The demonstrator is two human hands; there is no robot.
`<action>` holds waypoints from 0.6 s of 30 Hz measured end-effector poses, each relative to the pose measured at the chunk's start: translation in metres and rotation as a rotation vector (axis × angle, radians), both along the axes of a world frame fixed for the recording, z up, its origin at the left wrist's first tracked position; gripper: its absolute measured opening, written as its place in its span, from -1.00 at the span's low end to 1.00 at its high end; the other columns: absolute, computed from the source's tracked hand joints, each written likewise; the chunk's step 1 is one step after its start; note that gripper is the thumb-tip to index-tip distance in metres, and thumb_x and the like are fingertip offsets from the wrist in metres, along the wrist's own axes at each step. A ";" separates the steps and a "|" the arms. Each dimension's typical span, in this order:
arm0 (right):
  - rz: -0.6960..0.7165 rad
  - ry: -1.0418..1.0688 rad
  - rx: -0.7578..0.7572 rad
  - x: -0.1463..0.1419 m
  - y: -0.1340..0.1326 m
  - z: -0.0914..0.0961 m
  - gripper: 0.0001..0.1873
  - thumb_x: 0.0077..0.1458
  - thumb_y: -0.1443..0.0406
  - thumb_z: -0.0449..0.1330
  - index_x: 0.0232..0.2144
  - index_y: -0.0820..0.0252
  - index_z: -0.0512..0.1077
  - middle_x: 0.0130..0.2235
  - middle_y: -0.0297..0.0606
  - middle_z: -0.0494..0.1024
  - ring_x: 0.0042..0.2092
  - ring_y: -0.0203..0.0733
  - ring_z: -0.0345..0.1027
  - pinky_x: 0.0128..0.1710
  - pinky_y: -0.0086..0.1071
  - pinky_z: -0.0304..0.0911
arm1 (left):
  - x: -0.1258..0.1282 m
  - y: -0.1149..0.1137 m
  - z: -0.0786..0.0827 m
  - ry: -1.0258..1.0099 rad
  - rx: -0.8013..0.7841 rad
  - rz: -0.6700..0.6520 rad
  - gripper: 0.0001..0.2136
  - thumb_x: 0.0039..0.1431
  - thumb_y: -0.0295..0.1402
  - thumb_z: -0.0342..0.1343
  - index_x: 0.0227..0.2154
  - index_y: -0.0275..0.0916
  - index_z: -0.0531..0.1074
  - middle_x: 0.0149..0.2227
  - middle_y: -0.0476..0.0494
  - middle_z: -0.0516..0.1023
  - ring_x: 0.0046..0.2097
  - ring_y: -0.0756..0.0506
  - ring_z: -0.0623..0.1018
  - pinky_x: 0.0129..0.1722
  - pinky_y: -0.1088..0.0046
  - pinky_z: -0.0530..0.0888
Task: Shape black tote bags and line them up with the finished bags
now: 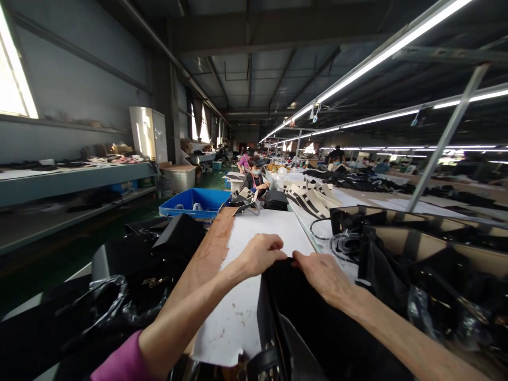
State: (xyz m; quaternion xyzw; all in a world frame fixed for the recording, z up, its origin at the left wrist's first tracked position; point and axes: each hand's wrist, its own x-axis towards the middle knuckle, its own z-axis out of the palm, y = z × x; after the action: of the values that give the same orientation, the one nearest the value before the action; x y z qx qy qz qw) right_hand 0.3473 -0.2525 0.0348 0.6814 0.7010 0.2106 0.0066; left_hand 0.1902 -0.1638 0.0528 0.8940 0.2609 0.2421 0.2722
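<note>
At left, black goods (pixel 178 238) are lying beside the counter (pixel 206 254). Over its white sheet (pixel 238 312), the left hand (pixel 260 255) is curling its fingers at a black piece's (pixel 307 304) far edge, grip unclear; the right hand's (pixel 323 272) fingers are pinching that edge, seemingly steadying it. Rightward, black bags (pixel 381 270) are standing grouped.

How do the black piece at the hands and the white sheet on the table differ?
The black piece is dark; the white sheet is pale with small specks. The right hand grips the black piece's far edge, while the white sheet lies unheld. Both lie before the person.
</note>
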 end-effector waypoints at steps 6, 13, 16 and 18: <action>-0.186 0.047 -0.001 0.036 -0.027 0.001 -0.78 0.12 0.22 -0.06 -0.42 0.14 0.34 -0.51 -0.22 0.49 -0.41 -0.12 0.40 -0.54 -0.43 -0.02 | -0.034 -0.072 -0.015 -0.222 -0.158 0.127 -0.45 -0.08 -0.11 0.07 0.00 -0.21 0.18 0.02 -0.19 0.30 -0.01 -0.14 0.32 -0.02 0.34 0.27; -0.361 0.137 -0.036 0.018 -0.041 0.002 -0.74 0.15 0.21 -0.10 -0.37 0.18 0.34 -0.46 -0.20 0.49 -0.36 -0.11 0.40 -0.57 -0.43 -0.07 | -0.034 -0.124 -0.068 -0.170 -0.203 0.360 -0.24 -0.21 -0.31 0.14 0.12 -0.33 -0.01 0.10 -0.29 0.19 0.11 -0.22 0.19 0.07 0.23 0.15; -0.365 0.128 -0.020 0.011 -0.046 0.001 -0.73 0.16 0.20 -0.11 -0.35 0.17 0.33 -0.46 -0.22 0.50 -0.36 -0.11 0.41 -0.57 -0.43 -0.06 | -0.030 -0.107 -0.072 -0.247 -0.277 0.358 -0.46 -0.09 -0.32 0.04 0.03 -0.27 0.14 -0.07 -0.20 0.39 -0.05 -0.15 0.37 -0.05 0.31 0.29; -0.371 0.117 -0.014 0.015 -0.054 0.002 -0.73 0.16 0.18 -0.11 -0.36 0.17 0.33 -0.47 -0.22 0.50 -0.37 -0.12 0.41 -0.57 -0.43 -0.06 | -0.034 -0.088 -0.069 -0.257 -0.331 0.272 -0.61 -0.06 -0.33 0.00 -0.09 -0.25 0.27 -0.24 -0.12 0.48 -0.20 -0.11 0.45 -0.19 0.38 0.36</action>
State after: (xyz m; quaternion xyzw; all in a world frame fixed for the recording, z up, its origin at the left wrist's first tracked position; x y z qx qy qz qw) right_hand 0.3622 -0.3062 0.0366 0.8100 0.5639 0.1610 0.0095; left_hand 0.1564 -0.2521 -0.0160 0.7557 0.3783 0.3422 0.4108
